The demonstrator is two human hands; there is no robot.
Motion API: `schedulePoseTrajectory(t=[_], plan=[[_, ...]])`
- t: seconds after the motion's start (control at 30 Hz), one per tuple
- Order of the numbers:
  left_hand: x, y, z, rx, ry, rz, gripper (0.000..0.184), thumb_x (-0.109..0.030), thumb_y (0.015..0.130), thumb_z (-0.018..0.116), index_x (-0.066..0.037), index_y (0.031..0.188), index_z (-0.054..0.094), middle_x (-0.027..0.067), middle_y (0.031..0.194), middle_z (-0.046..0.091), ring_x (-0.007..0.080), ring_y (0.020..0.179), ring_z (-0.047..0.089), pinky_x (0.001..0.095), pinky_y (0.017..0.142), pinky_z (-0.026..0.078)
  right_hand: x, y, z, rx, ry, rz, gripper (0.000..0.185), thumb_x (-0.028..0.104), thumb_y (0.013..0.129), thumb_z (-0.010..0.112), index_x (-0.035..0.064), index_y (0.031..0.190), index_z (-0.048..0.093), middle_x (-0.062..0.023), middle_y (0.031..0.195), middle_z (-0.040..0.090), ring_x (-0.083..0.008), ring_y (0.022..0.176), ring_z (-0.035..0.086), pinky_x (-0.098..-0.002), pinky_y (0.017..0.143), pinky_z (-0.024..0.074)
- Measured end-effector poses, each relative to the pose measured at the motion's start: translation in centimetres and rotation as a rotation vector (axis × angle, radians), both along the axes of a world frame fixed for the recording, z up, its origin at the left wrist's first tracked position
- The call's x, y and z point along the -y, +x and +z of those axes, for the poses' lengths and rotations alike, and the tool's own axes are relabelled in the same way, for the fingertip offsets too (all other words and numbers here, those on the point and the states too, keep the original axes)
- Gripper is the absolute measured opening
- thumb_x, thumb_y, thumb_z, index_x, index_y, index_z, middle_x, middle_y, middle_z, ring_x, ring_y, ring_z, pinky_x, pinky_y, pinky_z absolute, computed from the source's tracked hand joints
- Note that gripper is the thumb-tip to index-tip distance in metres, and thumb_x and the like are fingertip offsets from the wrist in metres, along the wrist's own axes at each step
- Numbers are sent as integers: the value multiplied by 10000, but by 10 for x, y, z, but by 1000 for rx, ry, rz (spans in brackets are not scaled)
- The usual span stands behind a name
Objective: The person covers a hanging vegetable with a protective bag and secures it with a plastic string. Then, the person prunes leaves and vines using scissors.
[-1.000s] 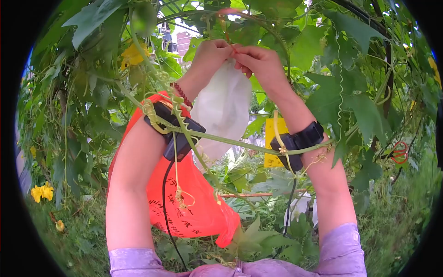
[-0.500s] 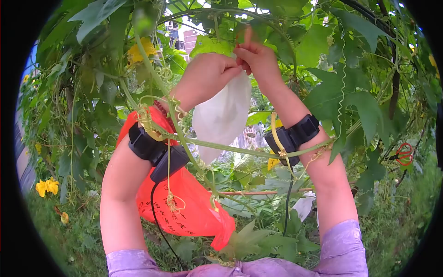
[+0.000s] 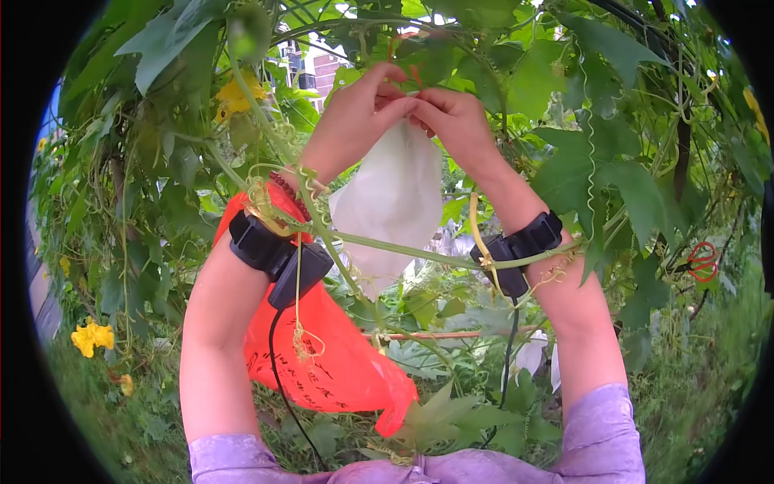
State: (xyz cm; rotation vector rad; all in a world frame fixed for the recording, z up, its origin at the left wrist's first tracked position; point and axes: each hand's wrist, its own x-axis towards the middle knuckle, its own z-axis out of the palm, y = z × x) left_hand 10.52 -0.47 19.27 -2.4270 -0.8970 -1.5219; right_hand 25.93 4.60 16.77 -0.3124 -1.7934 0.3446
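At the upper middle, my left hand (image 3: pixel 359 117) and my right hand (image 3: pixel 455 121) meet at the gathered top of a white bag (image 3: pixel 391 198), which hangs below them. The fingers of both hands are pinched at its neck. A bit of red-orange string (image 3: pixel 416 77) sticks up just above my fingertips; its lower part is hidden by them. From my left forearm hangs a red plastic bag (image 3: pixel 322 355) with dark printed characters. Black devices are strapped to both forearms, with cables running down.
A green vine stem (image 3: pixel 403 249) with curled tendrils crosses in front of my forearms. Broad leaves (image 3: pixel 637 194) surround the hands. Red-handled scissors (image 3: pixel 701 262) hang in the foliage at right. Yellow flowers (image 3: pixel 93 336) show at left, and a thin rod (image 3: pixel 443 335) lies behind.
My left hand has turned, its fingers rising beside the bag's neck. My right index finger, raised half a second ago, is now bent down against the other fingers.
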Motion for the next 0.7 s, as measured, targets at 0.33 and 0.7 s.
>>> schedulePoseTrajectory(t=[0.33, 0.7], plan=[[-15, 0, -13, -208, 536, 244, 213, -92, 754, 626, -25, 939, 544, 86, 840, 540, 207, 752, 539, 308, 674, 447, 7, -1, 2, -184, -160, 129, 103, 85, 785, 554, -17, 802, 549, -62, 625, 606, -87, 553, 564, -222, 485, 426], [-13, -1, -17, -235, 366, 187, 147, -88, 776, 593, -40, 914, 576, 92, 799, 535, 224, 733, 530, 306, 641, 445, 17, -5, -1, -225, -90, -103, 284, 23, 750, 562, 28, 1002, 432, -87, 594, 602, -129, 528, 593, -247, 482, 438]])
